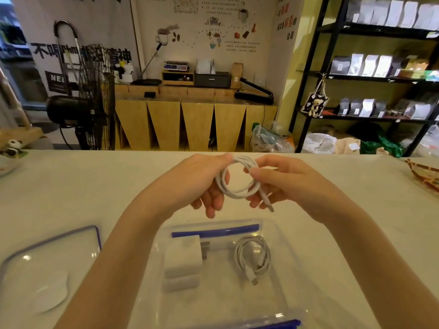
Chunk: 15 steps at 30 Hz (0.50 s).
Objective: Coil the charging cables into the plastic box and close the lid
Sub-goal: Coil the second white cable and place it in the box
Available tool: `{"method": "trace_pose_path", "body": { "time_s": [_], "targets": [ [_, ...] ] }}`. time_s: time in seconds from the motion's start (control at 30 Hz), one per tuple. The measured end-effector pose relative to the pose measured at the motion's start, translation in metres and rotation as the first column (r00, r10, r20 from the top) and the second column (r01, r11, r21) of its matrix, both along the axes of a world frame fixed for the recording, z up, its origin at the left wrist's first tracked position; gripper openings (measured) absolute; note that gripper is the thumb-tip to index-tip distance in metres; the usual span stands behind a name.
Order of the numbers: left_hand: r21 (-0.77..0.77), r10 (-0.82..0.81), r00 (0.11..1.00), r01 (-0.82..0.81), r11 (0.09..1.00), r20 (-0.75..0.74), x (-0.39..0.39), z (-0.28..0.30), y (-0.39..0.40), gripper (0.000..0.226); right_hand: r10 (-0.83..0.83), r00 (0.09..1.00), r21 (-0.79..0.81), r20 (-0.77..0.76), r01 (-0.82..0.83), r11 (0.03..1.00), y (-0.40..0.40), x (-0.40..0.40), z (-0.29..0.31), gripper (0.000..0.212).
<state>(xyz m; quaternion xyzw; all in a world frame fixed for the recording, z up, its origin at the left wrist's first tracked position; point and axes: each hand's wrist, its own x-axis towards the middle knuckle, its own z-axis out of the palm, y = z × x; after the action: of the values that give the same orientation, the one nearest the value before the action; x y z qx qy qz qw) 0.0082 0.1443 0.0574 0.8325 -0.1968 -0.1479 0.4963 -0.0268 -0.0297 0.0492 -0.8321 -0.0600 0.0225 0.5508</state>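
A white charging cable (240, 179) is wound into a small loop and held in the air above the table, just beyond the box. My left hand (204, 184) grips the loop's left side. My right hand (280, 181) pinches its right side, and the plug end hangs down below those fingers. The clear plastic box (280, 236) with blue clips stands open near me. Inside it lie a second coiled white cable (254, 257) on the right and a white charger block (183, 257) on the left. The clear lid (47, 264) with a purple rim lies flat left of the box.
The white table (71, 186) runs wide to both sides. A small panda figure (11, 148) sits at its far left edge, and a patterned dish (425, 176) at its far right. Beyond it stand a fan (90, 103), a wooden counter and black shelves.
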Motion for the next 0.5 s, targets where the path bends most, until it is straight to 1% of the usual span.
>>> {"method": "trace_pose_path", "body": {
  "time_s": [0.07,0.13,0.17,0.23,0.33,0.4,0.5],
  "targets": [
    [0.144,-0.003,1.000,0.007,0.990,-0.028,-0.003,-0.003,0.009,0.047,0.040,0.992,-0.026,-0.124,-0.043,0.999,0.003,-0.003,-0.003,0.019],
    [0.260,-0.073,0.997,0.077,0.962,-0.027,-0.009,-0.009,0.019,0.044,0.105,0.965,-0.085,-0.241,-0.129,0.988,0.006,-0.007,-0.009,0.021],
    [0.291,-0.125,0.992,0.128,0.948,-0.031,-0.013,-0.013,0.025,0.043,0.137,0.951,-0.120,-0.277,-0.176,0.977,0.008,-0.009,-0.012,0.023],
    [0.326,-0.208,0.976,0.218,0.920,-0.064,-0.022,-0.020,0.037,0.040,0.192,0.928,-0.196,-0.319,-0.263,0.945,0.013,-0.013,-0.018,0.022],
    [0.367,-0.263,0.953,0.302,0.880,-0.152,-0.036,-0.033,0.047,0.040,0.269,0.877,-0.256,-0.399,-0.388,0.885,0.021,-0.018,-0.023,0.023],
    [0.429,-0.255,0.952,0.305,0.850,-0.172,-0.042,-0.043,0.047,0.039,0.277,0.851,-0.304,-0.445,-0.435,0.848,0.027,-0.022,-0.026,0.026],
    [0.510,-0.233,0.955,0.295,0.808,-0.183,-0.049,-0.055,0.045,0.039,0.259,0.865,-0.441,-0.430,-0.451,0.776,0.035,-0.023,-0.035,0.030]
  ]
}}
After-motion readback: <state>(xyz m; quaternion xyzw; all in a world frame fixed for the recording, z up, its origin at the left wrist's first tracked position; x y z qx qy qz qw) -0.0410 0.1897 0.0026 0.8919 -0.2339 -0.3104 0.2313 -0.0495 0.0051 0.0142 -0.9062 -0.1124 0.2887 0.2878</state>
